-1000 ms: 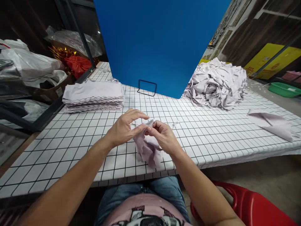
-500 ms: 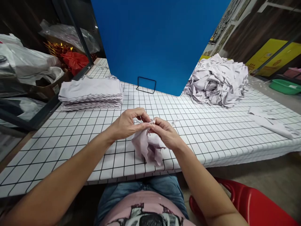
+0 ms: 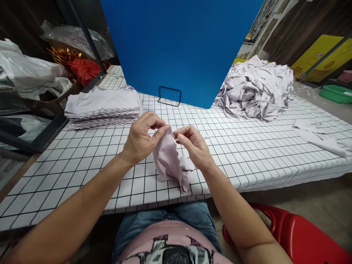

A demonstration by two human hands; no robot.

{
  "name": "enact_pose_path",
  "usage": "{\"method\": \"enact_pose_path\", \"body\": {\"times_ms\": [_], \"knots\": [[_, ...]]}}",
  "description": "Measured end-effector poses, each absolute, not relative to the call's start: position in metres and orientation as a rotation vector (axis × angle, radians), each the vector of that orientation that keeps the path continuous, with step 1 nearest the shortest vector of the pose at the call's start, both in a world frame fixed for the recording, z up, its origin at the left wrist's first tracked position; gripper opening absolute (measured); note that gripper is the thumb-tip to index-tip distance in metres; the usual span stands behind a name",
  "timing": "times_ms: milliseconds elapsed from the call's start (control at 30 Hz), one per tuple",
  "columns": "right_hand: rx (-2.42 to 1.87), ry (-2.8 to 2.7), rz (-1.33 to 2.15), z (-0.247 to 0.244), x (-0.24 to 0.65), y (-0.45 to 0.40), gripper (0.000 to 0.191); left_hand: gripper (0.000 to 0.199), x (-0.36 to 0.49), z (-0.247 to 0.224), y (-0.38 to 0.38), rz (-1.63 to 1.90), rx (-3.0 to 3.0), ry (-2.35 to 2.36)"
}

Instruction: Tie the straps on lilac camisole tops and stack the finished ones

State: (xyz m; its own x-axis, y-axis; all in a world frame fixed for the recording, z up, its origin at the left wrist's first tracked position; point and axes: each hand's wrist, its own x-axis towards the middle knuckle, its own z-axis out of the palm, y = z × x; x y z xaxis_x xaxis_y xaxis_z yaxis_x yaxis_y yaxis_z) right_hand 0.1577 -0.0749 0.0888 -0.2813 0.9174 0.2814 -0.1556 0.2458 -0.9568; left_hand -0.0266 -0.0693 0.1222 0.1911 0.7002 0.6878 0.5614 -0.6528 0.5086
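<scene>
A pale lilac piece of fabric [image 3: 167, 157] with a wavy edge hangs from my left hand [image 3: 143, 136], its thumb and forefinger pinched on the upper corner. Its lower end rests on the checked tablecloth near the front edge. Just to the right, my right hand [image 3: 194, 146] is closed in a pinch by the fabric's edge. A thin pale sliver shows at its fingertips, too small to name.
At the left lies a neat stack of folded fabric [image 3: 103, 104]. A large loose heap of the same cloth [image 3: 257, 88] sits at the back right, with flat pieces [image 3: 320, 138] farther right. A blue board [image 3: 178, 47] stands behind a black wire frame [image 3: 169, 96]. A red chair [image 3: 305, 234] is at right.
My hands were together at the fabric's bunched top edge. Now they are apart, the left raised with the corner and the fabric hanging more open; the right has drawn slightly away.
</scene>
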Motion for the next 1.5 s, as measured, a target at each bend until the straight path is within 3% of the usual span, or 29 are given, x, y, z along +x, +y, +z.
{"method": "enact_pose_path", "body": {"times_ms": [400,600,733,1000,1267,1367,1500], "knots": [[-0.846,-2.244,1.158,0.077,0.192,-0.086,0.011,0.012,-0.066,0.181,-0.037,2.322,2.04,1.367],[-0.645,-1.867,1.335,0.095,0.235,-0.085,0.022,0.005,-0.095,0.182,-0.036,2.094,2.175,1.506],[-0.589,-1.86,1.255,0.119,0.255,-0.08,0.031,0.006,-0.106,0.185,-0.046,2.139,2.141,1.51],[-0.759,-1.849,0.9,0.173,0.26,-0.067,0.02,0.008,-0.128,0.202,-0.04,2.237,1.844,1.527],[-0.876,-1.767,0.819,0.208,0.275,-0.063,0.011,0.034,-0.125,0.211,-0.049,1.944,1.518,1.084],[-0.861,-1.67,0.857,0.219,0.275,-0.061,0.013,0.028,-0.123,0.208,-0.049,1.83,1.588,1.231],[-0.855,-1.688,1.031,0.22,0.249,-0.058,0.017,0.028,-0.11,0.189,-0.046,1.462,1.749,1.785]]}}
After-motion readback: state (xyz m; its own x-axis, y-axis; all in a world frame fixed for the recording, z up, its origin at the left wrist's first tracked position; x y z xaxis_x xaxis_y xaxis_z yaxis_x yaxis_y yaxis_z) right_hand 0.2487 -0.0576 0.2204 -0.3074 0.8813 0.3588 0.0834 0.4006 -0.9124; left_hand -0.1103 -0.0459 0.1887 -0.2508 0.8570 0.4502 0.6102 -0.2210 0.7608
